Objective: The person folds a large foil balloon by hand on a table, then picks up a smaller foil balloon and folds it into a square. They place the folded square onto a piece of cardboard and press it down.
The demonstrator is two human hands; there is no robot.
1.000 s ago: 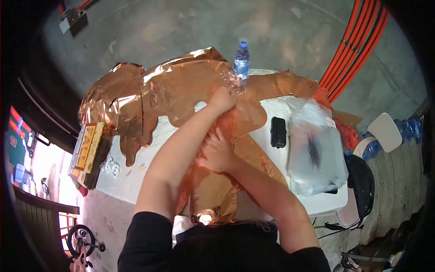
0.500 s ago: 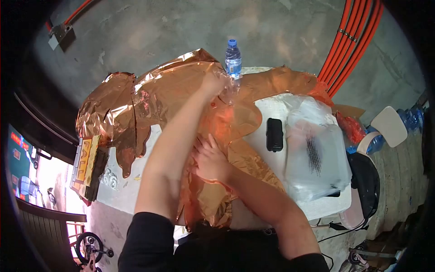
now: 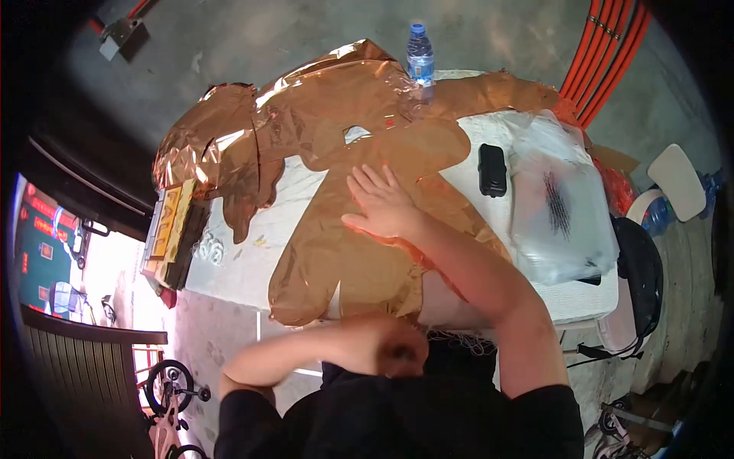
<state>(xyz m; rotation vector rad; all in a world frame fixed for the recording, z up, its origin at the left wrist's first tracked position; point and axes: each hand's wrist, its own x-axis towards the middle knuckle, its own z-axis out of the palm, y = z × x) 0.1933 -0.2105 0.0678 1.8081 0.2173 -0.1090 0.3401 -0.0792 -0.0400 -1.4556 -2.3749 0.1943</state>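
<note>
A flat, copper-coloured foil balloon point(image 3: 336, 229) is spread over the white table, its rounded lobes reaching the near edge. My right hand point(image 3: 380, 203) lies flat on its middle, fingers spread and palm down. Close to my body, just off the table's front edge, my left hand point(image 3: 390, 348) is curled and somewhat blurred. Whether anything sits inside its fingers cannot be made out. More crumpled, shiny copper foil point(image 3: 202, 145) extends to the back left. A water bottle point(image 3: 420, 57) with a blue cap stands upright behind the foil.
Right of the foil lie a black case point(image 3: 492, 170) and a stack of clear plastic packaging point(image 3: 562, 206). A yellow-lettered box point(image 3: 170, 226) stands at the left edge, near a small white bundle point(image 3: 208, 249). A white chair point(image 3: 676, 181) is off to the right.
My left hand has drawn back from the far foil near the bottle to my body. The foil's near part now lies flatter and wider. My right hand stays pressed on it, and the view has shifted.
</note>
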